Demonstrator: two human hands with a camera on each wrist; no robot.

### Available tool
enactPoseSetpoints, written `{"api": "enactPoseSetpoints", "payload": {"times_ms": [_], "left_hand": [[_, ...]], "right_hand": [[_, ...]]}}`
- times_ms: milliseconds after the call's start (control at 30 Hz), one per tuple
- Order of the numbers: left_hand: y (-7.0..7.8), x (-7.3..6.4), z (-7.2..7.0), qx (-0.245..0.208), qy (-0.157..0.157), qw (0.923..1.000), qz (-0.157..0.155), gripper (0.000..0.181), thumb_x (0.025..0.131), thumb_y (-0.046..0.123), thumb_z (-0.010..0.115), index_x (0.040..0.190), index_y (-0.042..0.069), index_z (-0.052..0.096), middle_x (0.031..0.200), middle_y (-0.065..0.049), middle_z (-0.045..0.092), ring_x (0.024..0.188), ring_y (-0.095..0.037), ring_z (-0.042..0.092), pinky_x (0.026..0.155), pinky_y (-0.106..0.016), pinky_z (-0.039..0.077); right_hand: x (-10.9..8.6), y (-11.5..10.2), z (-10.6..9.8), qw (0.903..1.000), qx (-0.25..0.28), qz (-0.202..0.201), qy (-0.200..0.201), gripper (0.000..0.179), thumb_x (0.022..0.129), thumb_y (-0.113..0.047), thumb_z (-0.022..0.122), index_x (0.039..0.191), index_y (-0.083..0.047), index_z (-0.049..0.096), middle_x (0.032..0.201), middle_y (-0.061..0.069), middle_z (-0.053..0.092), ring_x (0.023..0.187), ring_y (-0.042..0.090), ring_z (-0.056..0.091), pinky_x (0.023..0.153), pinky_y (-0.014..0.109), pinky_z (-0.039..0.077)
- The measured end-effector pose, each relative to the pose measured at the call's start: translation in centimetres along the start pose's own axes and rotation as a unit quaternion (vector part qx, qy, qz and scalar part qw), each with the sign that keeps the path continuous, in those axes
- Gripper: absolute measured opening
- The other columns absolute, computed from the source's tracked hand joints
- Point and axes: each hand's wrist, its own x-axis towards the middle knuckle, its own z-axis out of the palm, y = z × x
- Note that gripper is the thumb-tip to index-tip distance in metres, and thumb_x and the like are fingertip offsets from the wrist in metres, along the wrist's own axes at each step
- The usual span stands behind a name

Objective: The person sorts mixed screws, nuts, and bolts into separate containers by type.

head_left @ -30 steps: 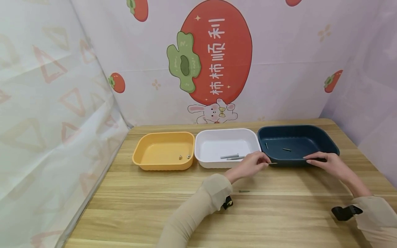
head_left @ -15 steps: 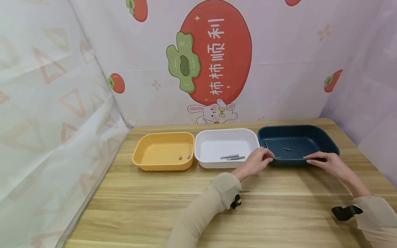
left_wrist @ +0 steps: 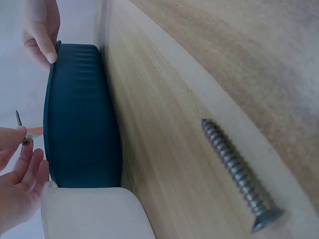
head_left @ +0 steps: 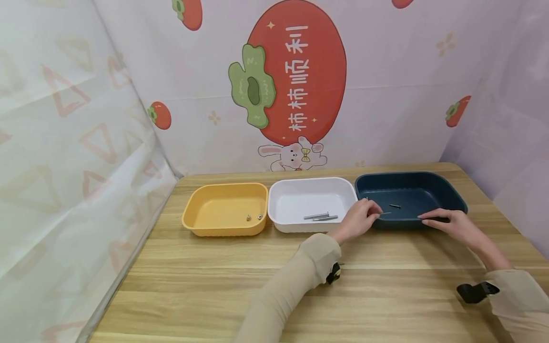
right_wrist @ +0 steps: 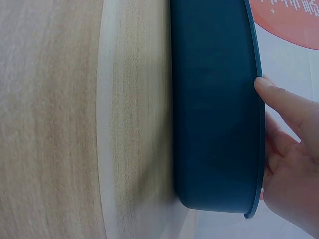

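My left hand [head_left: 357,220] pinches a small screw [left_wrist: 19,118] between thumb and finger. The screw's tip points out over the near-left part of the dark blue tray [head_left: 403,225]. My right hand [head_left: 454,224] grips that tray's near rim towards its right end, thumb outside and fingers inside, as the right wrist view shows. Inside the blue tray lies one screw [head_left: 395,206], and another [head_left: 367,198] is partly hidden near its left wall. A loose countersunk screw [left_wrist: 237,169] lies on the table below my left forearm, mostly covered in the head view.
Left of the blue tray stands a white tray [head_left: 300,228] with several long bolts [head_left: 319,216]. Beyond it is a yellow tray [head_left: 223,232] holding two small nuts [head_left: 259,216]. The three trays form a row on the wooden table [head_left: 206,281], before a printed cloth [head_left: 386,124].
My left hand has moved right and slightly away from me, bringing the pinched screw over the blue tray's near rim. The right hand keeps its place on the rim.
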Motion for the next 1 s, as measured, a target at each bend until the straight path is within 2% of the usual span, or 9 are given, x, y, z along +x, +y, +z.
{"api": "enactPoseSetpoints", "payload": {"times_ms": [167,333,467,700,833,1000], "left_hand": [[0.0,0.5,0.2,0.013,0.003,0.9999,0.001,0.012,0.088,0.013,0.055,0.096,0.011,0.063,0.086,0.004,0.054,0.075,-0.002,0.044,0.063,-0.004,0.031],[-0.1,0.9,0.3,0.022,-0.001,0.9997,-0.006,0.012,0.088,0.014,0.055,0.096,0.012,0.064,0.086,0.005,0.054,0.076,-0.002,0.045,0.065,-0.005,0.031],[-0.2,1.2,0.5,0.01,0.001,0.9999,-0.01,0.014,0.088,0.012,0.055,0.098,0.012,0.064,0.088,0.004,0.054,0.078,-0.001,0.047,0.066,-0.004,0.032],[-0.9,0.6,0.1,-0.053,-0.01,0.9986,-0.007,0.018,0.089,0.012,0.052,0.104,0.01,0.061,0.094,0.002,0.053,0.079,-0.001,0.048,0.067,-0.005,0.036],[-1.1,0.2,-0.3,-0.055,-0.018,0.9983,0.007,0.018,0.088,0.013,0.053,0.104,0.009,0.061,0.093,0.001,0.054,0.079,-0.002,0.048,0.067,-0.004,0.035],[-1.1,-0.3,-0.9,-0.051,-0.028,0.9981,0.021,0.018,0.087,0.014,0.055,0.103,0.009,0.062,0.092,0.001,0.054,0.082,-0.002,0.049,0.07,-0.003,0.035]], "right_hand": [[0.0,0.1,0.0,1.0,-0.001,0.002,-0.002,0.021,0.084,-0.014,0.06,0.099,0.0,0.065,0.095,-0.022,0.051,0.085,-0.023,0.033,0.064,0.005,0.036],[0.1,0.1,-0.1,1.0,-0.001,0.0,-0.005,0.021,0.084,-0.013,0.06,0.1,0.001,0.064,0.095,-0.021,0.051,0.085,-0.023,0.033,0.064,0.006,0.036],[0.1,0.1,-0.1,1.0,-0.003,0.0,-0.005,0.021,0.084,-0.013,0.06,0.1,0.001,0.064,0.095,-0.02,0.052,0.085,-0.024,0.033,0.063,0.006,0.036],[0.0,0.1,0.0,1.0,0.001,-0.001,-0.002,0.021,0.084,-0.014,0.06,0.099,0.0,0.065,0.095,-0.023,0.051,0.086,-0.024,0.033,0.064,0.005,0.035],[0.0,0.1,0.0,1.0,0.002,-0.001,-0.002,0.021,0.084,-0.014,0.06,0.099,0.0,0.065,0.095,-0.02,0.053,0.085,-0.023,0.034,0.063,0.006,0.036],[0.0,0.0,0.1,1.0,0.008,-0.005,0.0,0.021,0.084,-0.014,0.06,0.099,-0.001,0.065,0.094,-0.027,0.049,0.085,-0.023,0.035,0.064,0.005,0.035]]}}
